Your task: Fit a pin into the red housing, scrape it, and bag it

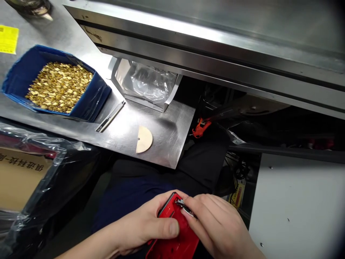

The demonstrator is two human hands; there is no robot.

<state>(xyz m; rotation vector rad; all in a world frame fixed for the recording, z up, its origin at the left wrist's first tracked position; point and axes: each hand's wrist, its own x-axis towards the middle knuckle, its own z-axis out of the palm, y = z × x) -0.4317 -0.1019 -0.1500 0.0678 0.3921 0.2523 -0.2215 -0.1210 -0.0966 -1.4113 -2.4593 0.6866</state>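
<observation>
Low in the head view, my left hand [151, 225] grips a red plastic part [183, 237] with a dark edge, the thumb lying across it. My right hand [218, 223] pinches a small metal tool [185, 208] between thumb and fingers; its tip meets the upper corner of the red part. The tool's exact kind is hard to make out. Above them on the metal table [164, 133] lie a half-round beige disc [145, 139] and a slim cutter knife [110, 117].
A blue bin [99, 95] of small gold-coloured pieces [60, 86] stands at the left. Behind the knife, a grey tray [159, 107] holds clear plastic bags [151, 82]. A metal machine body [215, 46] spans the top. Plastic-lined box [24, 180] lower left; white panel [302, 205] right.
</observation>
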